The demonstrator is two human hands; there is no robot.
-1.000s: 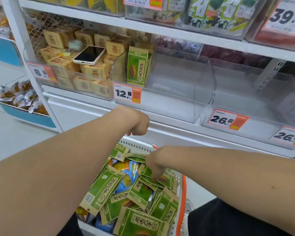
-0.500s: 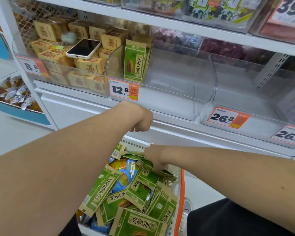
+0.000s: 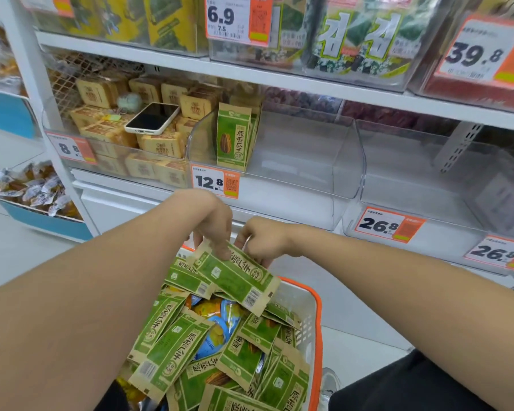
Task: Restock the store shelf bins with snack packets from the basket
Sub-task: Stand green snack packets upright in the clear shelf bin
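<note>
Left hand [image 3: 215, 229], right hand [image 3: 264, 241] both pinch flat green kraft-edged packet [image 3: 238, 277] above white perforated plastic basket [image 3: 304, 307], orange rim.

The snack packets [image 3: 235, 277] are green with tan edges, dark lettering and a white barcode patch. The basket [image 3: 300, 301] is white with an orange rim; blue-and-yellow packets [image 3: 223, 314] show among the green. The price tags [image 3: 215, 182] are white and orange with black digits. The shelf [image 3: 279, 75] is white.
</note>
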